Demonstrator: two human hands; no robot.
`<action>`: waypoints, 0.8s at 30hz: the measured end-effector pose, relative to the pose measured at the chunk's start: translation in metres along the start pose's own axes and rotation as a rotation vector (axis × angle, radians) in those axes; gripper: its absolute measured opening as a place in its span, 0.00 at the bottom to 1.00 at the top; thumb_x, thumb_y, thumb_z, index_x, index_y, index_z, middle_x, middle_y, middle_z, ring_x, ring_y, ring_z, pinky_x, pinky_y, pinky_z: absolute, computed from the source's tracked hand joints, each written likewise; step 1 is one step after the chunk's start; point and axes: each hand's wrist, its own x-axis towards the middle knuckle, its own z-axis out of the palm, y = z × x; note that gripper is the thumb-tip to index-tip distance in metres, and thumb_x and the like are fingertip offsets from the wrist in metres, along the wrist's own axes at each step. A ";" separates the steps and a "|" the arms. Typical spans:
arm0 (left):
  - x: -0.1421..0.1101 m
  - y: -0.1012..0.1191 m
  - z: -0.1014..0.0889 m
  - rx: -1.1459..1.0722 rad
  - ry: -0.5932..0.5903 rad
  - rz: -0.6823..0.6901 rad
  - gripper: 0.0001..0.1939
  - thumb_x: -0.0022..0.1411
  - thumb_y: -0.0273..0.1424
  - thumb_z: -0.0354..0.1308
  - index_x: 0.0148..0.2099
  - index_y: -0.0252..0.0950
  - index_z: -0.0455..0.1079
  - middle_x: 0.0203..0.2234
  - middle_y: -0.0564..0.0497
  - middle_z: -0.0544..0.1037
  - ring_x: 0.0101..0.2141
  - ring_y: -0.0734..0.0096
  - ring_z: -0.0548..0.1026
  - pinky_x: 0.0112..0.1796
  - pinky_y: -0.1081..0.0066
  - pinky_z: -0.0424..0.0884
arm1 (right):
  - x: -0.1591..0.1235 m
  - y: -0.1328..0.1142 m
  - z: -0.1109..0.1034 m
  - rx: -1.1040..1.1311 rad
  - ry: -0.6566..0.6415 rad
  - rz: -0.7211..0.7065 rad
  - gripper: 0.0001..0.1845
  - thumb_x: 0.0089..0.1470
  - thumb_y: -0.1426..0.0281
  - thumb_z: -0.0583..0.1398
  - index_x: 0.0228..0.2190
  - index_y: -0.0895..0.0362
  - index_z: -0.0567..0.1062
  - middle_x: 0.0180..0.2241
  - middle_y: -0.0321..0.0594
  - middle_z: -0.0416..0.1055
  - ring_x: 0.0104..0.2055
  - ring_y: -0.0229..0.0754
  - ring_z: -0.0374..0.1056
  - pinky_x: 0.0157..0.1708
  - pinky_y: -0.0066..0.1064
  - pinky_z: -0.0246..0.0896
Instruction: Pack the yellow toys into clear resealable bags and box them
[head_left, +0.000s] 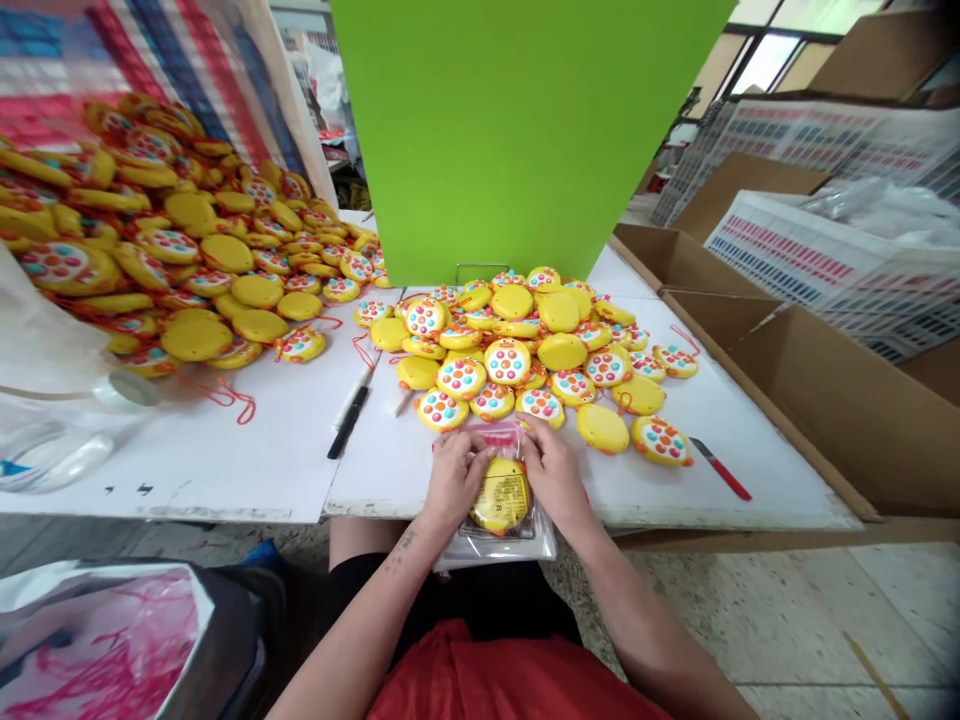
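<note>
Two hands, left and right, pinch a clear bag holding one yellow toy, fingers nearly closed.

A rounded yellow toy lies flat inside a clear plastic bag, between your left hand and your right hand, black print showing across its plain yellow face. The glossy, creased bag is pinched near its pink-marked top by your fingertips, its lower end spread toward you, below your hands.
</note>
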 end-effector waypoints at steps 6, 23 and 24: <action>-0.004 0.000 0.001 -0.280 0.254 -0.108 0.20 0.66 0.37 0.52 0.58 0.37 0.60 0.56 0.40 0.66 0.57 0.58 0.65 0.55 0.56 0.62 | 0.005 0.002 -0.004 0.174 0.171 0.028 0.17 0.60 0.63 0.53 0.48 0.54 0.71 0.36 0.42 0.74 0.34 0.44 0.72 0.37 0.38 0.70; -0.005 -0.014 0.015 -0.464 -0.030 -0.587 0.07 0.60 0.29 0.52 0.36 0.33 0.69 0.27 0.50 0.75 0.28 0.71 0.70 0.31 0.71 0.67 | 0.020 0.033 -0.002 -0.400 -0.012 -0.683 0.18 0.63 0.64 0.49 0.48 0.52 0.73 0.44 0.43 0.77 0.44 0.51 0.72 0.50 0.50 0.60; -0.005 -0.015 0.016 -0.480 -0.025 -0.593 0.07 0.60 0.29 0.52 0.37 0.33 0.69 0.28 0.50 0.75 0.28 0.71 0.70 0.31 0.71 0.67 | 0.021 0.034 -0.001 -0.420 -0.052 -0.736 0.18 0.63 0.64 0.48 0.47 0.51 0.73 0.43 0.42 0.77 0.41 0.50 0.74 0.48 0.49 0.61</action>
